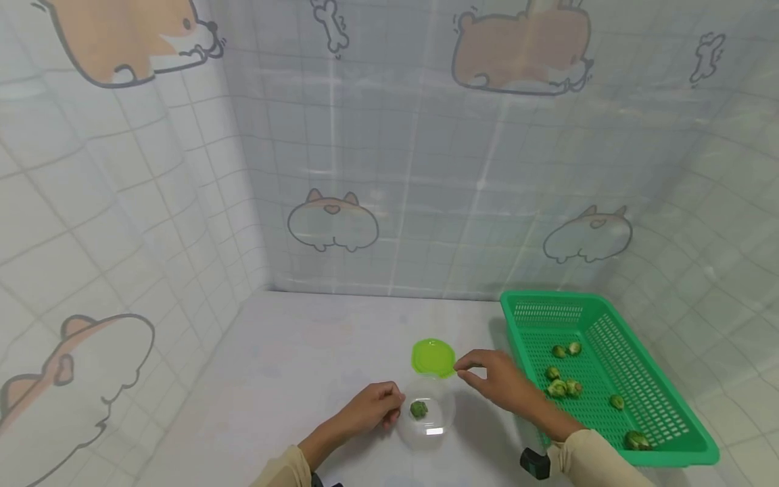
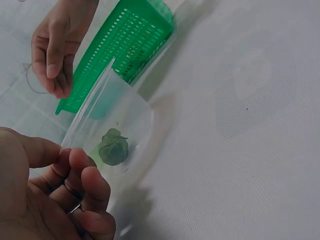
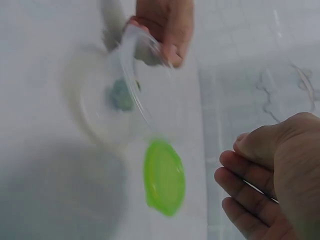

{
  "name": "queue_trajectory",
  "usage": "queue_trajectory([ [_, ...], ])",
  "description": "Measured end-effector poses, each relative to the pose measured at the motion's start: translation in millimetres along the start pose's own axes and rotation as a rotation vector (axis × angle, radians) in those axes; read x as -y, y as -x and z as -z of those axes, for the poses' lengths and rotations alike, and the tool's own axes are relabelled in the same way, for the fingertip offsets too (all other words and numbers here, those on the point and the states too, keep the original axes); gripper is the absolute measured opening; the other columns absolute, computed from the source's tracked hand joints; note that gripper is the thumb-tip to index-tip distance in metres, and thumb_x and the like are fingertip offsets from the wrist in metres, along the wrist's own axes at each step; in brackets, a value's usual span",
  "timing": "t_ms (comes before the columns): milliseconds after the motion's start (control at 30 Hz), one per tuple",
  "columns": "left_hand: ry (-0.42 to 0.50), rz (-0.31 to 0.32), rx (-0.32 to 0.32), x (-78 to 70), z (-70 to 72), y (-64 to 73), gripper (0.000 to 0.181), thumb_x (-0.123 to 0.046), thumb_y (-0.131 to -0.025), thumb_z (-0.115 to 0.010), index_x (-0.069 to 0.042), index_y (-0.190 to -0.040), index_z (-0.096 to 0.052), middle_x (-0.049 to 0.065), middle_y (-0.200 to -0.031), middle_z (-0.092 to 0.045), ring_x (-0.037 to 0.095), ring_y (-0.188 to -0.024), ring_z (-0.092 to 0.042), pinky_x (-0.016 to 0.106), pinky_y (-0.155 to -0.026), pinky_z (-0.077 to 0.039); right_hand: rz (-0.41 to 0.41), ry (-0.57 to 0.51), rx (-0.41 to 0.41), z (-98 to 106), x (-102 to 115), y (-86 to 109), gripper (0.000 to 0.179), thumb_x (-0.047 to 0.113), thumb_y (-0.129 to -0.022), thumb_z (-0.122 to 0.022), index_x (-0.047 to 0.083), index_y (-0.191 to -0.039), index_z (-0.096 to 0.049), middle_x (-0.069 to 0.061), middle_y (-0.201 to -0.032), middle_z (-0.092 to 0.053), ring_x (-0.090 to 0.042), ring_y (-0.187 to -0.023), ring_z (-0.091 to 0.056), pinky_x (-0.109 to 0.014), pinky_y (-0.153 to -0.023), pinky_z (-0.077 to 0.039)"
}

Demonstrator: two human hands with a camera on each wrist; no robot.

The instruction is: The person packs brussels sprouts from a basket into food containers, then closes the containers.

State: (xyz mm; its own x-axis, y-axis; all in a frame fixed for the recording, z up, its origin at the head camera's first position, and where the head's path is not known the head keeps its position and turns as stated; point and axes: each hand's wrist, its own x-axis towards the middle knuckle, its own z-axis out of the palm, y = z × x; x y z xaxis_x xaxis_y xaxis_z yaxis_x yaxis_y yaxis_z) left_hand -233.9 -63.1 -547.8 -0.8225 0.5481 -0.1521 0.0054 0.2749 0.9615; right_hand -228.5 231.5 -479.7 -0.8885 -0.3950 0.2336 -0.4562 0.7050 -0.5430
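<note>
My left hand pinches the rim of a clear plastic bowl between thumb and fingers. Inside the bowl lies one green Brussels sprout, also visible through the wall in the left wrist view. Just behind the bowl, a bright green lid rests flat on the table. My right hand hovers to the right of the lid and bowl, its fingers loosely bent and nothing between them. In the right wrist view the right hand appears apart from the lid.
A green perforated basket stands at the right, holding several Brussels sprouts. The white table meets a tile-patterned curtain with dog drawings at the back and both sides.
</note>
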Motion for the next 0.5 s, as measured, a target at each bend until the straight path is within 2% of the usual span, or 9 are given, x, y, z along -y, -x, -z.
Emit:
queue_trajectory([
  [100, -0.003, 0.01, -0.001, -0.3, 0.3, 0.0, 0.025, -0.024, -0.104, -0.055, -0.006, -0.087, -0.059, 0.0, -0.071, -0.059, 0.014, -0.063, -0.054, 0.025, -0.057, -0.044, -0.065, -0.015, -0.021, 15.2, -4.1, 4.6, 0.012, 0.017, -0.093, -0.073, 0.025, -0.103, -0.074, 0.014, -0.103, -0.072, -0.012, -0.102, -0.068, -0.039, -0.089, -0.056],
  [200, -0.004, 0.007, 0.0, 0.0, 0.9, 0.0, 0.026, -0.024, -0.104, -0.055, -0.003, -0.088, -0.06, 0.0, -0.071, -0.059, 0.013, -0.063, -0.054, 0.025, -0.058, -0.045, -0.141, -0.062, -0.04, 31.7, -8.7, 10.2, 0.013, 0.017, -0.095, -0.072, 0.023, -0.106, -0.074, 0.01, -0.108, -0.071, -0.019, -0.108, -0.067, -0.043, -0.09, -0.055],
  [267, 0.002, 0.005, 0.004, 0.7, 1.5, -0.2, 0.027, -0.024, -0.104, -0.055, -0.003, -0.088, -0.06, 0.001, -0.071, -0.059, 0.013, -0.062, -0.054, 0.025, -0.058, -0.045, -0.163, -0.068, -0.077, 41.5, -14.7, 15.4, 0.013, 0.019, -0.095, -0.071, 0.024, -0.108, -0.073, 0.008, -0.11, -0.072, -0.022, -0.109, -0.067, -0.044, -0.089, -0.055],
  [367, 0.012, 0.001, 0.011, 1.5, 2.1, -0.1, 0.026, -0.024, -0.104, -0.054, -0.004, -0.087, -0.059, 0.001, -0.071, -0.059, 0.012, -0.061, -0.054, 0.024, -0.057, -0.045, -0.107, -0.054, -0.164, 52.1, -28.3, 24.7, 0.016, 0.015, -0.095, -0.071, 0.02, -0.109, -0.074, 0.003, -0.11, -0.073, -0.027, -0.107, -0.069, -0.044, -0.084, -0.057],
  [500, 0.014, 0.004, 0.012, 1.6, 2.3, -0.2, 0.026, -0.024, -0.104, -0.054, -0.005, -0.086, -0.058, 0.0, -0.071, -0.059, 0.012, -0.061, -0.054, 0.024, -0.057, -0.045, -0.044, -0.006, -0.249, 62.4, -48.0, 37.5, 0.019, 0.008, -0.092, -0.073, 0.017, -0.11, -0.074, -0.001, -0.107, -0.074, -0.025, -0.1, -0.071, -0.037, -0.08, -0.058],
])
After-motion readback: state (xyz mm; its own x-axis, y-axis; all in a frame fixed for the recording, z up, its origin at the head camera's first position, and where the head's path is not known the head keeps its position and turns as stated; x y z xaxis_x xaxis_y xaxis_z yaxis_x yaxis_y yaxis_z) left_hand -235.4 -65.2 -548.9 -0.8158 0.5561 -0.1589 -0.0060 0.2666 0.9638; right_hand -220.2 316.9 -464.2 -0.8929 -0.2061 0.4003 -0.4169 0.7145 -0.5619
